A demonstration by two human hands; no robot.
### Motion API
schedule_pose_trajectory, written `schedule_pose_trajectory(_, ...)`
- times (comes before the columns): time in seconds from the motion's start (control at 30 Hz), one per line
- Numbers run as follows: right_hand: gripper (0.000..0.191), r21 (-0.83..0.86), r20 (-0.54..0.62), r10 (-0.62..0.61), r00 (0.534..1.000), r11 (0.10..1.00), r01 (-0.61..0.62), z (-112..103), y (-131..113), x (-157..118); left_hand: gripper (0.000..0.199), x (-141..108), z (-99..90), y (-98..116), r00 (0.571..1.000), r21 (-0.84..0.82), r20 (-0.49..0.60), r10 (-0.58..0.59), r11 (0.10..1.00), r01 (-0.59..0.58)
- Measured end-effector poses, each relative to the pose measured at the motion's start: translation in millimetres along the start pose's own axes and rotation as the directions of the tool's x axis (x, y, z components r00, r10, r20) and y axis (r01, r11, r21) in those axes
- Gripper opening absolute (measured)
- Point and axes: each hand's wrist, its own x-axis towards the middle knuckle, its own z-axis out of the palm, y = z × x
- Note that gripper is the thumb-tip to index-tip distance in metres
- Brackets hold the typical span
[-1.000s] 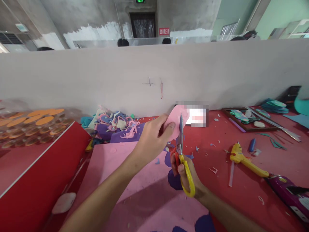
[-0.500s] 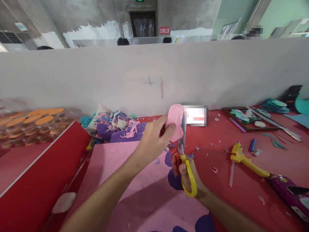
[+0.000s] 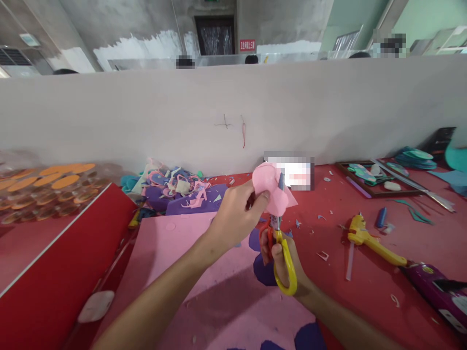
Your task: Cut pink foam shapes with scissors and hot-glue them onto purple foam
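Observation:
A pink foam piece point(image 3: 268, 181) with a rounded edge is pinched between the thumb and fingers of my left hand point(image 3: 239, 209), above the far part of the pink sheet. My right hand point(image 3: 282, 255) is closed round scissors point(image 3: 288, 272) with one yellow and one red handle. The blades point up and meet the right side of the pink piece, which partly hides them. Dark purple cut shapes point(image 3: 264, 270) lie below on the pink sheet point(image 3: 219, 301).
Foam scraps point(image 3: 175, 187) are heaped at the back left, beside stacked orange-topped discs point(image 3: 65, 182). To the right are a yellow glue gun point(image 3: 375, 248), a dark-framed tray point(image 3: 379, 187) and a purple tool point(image 3: 438, 291). A grey partition point(image 3: 164, 116) stands behind.
The pink piece has turned and tilted in my left hand, and a pointed corner now shows at its right. My right hand and the scissors have barely moved.

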Motion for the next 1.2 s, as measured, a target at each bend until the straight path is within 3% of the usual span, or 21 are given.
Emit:
schedule_pose_trajectory(0.4,0.061,-0.035,0.006,0.035,0.999,0.999,-0.035,-1,-8,1,0.029,0,0.3,0,0.999,-0.01,-0.018,0.039,0.999,-0.039)
schedule_pose_trajectory(0.57,0.062,-0.056,0.006,0.01,1.0,0.998,-0.01,0,-9,1,0.036,1,-4.2,0,0.994,0.039,-0.095,0.051,0.998,-0.047)
schedule_pose_trajectory(0.7,0.063,-0.062,0.014,0.014,1.0,0.998,-0.013,-1,-10,1,0.034,1,-7.0,1,0.989,-0.015,-0.147,0.023,1.0,-0.025)
schedule_pose_trajectory(1.2,0.065,-0.083,0.06,-0.004,0.998,0.997,0.009,-2,1,2,0.032,1,-10.0,2,0.985,-0.011,-0.166,0.054,0.998,-0.056)
